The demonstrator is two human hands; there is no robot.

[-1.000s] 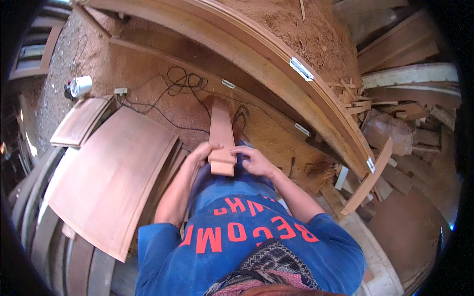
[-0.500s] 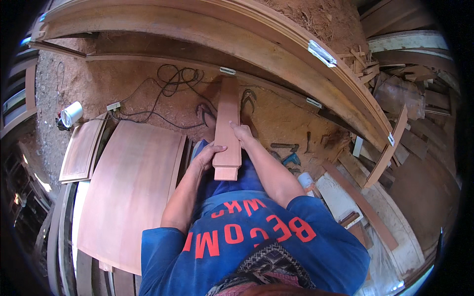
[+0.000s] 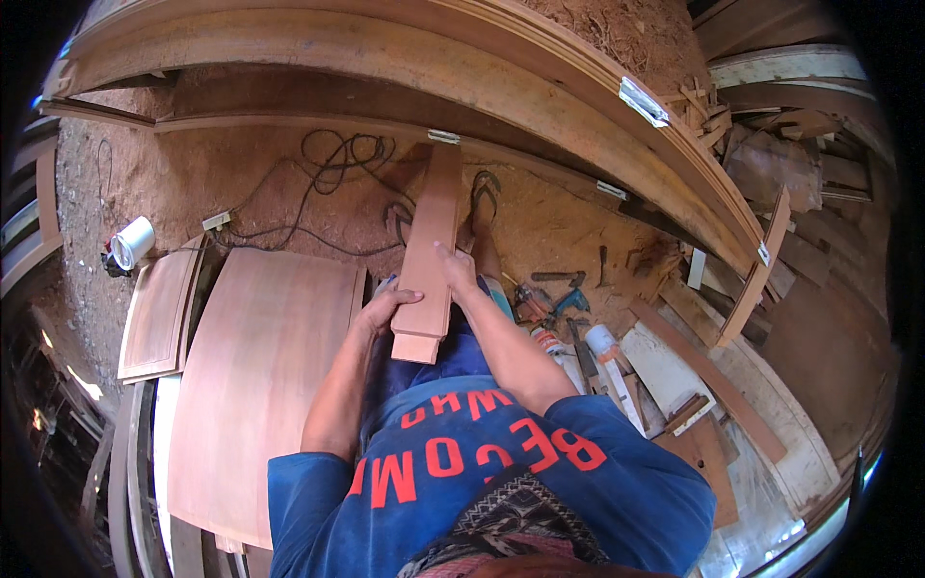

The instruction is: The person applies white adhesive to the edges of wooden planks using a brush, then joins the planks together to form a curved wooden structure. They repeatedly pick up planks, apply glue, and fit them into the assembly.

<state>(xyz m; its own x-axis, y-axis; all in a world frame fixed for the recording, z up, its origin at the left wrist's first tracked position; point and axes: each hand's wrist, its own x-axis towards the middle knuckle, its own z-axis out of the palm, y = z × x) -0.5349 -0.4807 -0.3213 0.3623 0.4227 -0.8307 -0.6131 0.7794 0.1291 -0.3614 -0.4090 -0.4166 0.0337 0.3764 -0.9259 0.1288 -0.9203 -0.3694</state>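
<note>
A long reddish-brown wooden board point(image 3: 427, 250) with a stepped tenon at its near end slopes away from my lap. My left hand point(image 3: 390, 306) grips its left edge near the tenon, thumb lying on the top face. On the right edge, a little farther along, my right hand point(image 3: 457, 270) holds it with the thumb on top. The fingers of both hands are partly hidden beneath the board. Its far end reaches close to a long wooden rail with a white wrapped strip point(image 3: 443, 137).
Large pale wooden panels point(image 3: 260, 385) stand at my left, a white bucket point(image 3: 133, 241) beyond them. A black cable point(image 3: 337, 164) coils on the dirt floor. At right lie a hammer point(image 3: 559, 277), a blue power tool point(image 3: 570, 303) and a white tube point(image 3: 602, 339). Big curved beams point(image 3: 385, 58) span the far side.
The board and both my hands have shifted left and slightly nearer, the near end swinging left. My view has moved a little, showing more tools on the right.
</note>
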